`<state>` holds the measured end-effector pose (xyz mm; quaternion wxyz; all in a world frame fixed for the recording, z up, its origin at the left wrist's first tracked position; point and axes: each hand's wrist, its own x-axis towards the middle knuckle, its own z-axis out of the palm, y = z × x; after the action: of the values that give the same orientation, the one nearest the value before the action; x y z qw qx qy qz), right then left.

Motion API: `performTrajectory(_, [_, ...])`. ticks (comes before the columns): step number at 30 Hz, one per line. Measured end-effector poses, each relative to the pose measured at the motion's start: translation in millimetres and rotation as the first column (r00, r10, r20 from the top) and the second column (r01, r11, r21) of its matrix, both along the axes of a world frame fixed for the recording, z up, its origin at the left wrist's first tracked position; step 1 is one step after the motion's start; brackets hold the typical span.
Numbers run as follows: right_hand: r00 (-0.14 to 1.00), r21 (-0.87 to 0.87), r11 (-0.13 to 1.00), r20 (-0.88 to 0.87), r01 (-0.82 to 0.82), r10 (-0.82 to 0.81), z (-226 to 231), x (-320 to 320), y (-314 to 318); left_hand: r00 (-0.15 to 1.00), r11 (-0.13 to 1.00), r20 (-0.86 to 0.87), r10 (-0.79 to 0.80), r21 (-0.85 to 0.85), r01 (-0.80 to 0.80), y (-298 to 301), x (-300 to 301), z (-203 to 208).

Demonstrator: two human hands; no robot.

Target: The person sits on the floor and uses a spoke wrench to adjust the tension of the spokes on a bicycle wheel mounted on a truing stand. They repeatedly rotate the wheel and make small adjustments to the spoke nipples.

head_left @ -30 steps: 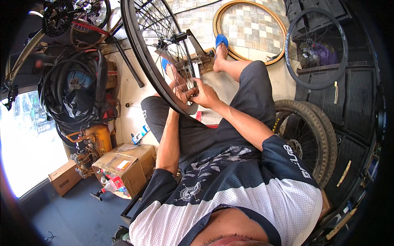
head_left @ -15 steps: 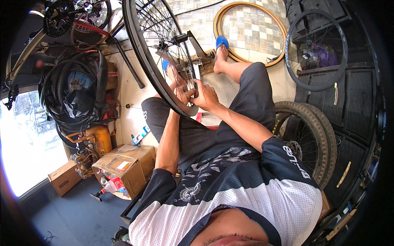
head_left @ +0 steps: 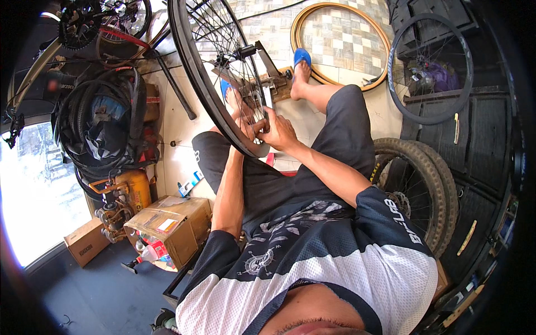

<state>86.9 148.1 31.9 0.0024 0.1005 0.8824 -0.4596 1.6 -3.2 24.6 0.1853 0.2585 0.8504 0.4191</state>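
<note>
Curled close together at the lower spokes of the black bicycle wheel (head_left: pixel 200 86), upper centre of the frame: left hand (head_left: pixel 253 129) and right hand (head_left: pixel 280 133). Cannot tell from here whether pinching a spoke or merely resting on one. Could slip off something so thin, most likely through a cramped, hidden grip, and scrape a knuckle against the rim. Might also set the wheel turning by leaning on it, and so catch fingers among the spokes. Could tug the wooden stand (head_left: pixel 286 88) askew with an uneven pull, close beside a blue slipper (head_left: pixel 302 54). Watch the rim at centre, very near the dark shorts (head_left: pixel 347 120): little room there for dropping an elbow or knee. Mind the dark tube (head_left: pixel 176 88), upper left, within easy reach of a kick. Find freer pale floor (head_left: pixel 385 114) right of centre, bounded by tan hoops (head_left: pixel 385 49) above and knobbly tyres (head_left: pixel 445 187) below. Beware the cardboard box (head_left: pixel 194 229), lower left, near the left elbow
</note>
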Motion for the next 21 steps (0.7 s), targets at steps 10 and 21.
performTrajectory(10, [0.998, -0.385, 0.922, 0.032, -0.041, 0.058, -50.7, -5.1, 2.5, 0.967, 0.992, 0.245, 0.067, 0.089, -0.091, -1.5, 1.7, 9.7])
performTrajectory(21, [0.997, -0.050, 0.999, -0.083, -0.008, 0.004, -0.2, -2.6, -9.4, 0.980, 0.976, -0.010, 0.198, 0.098, -0.196, -24.4, 3.1, -55.9])
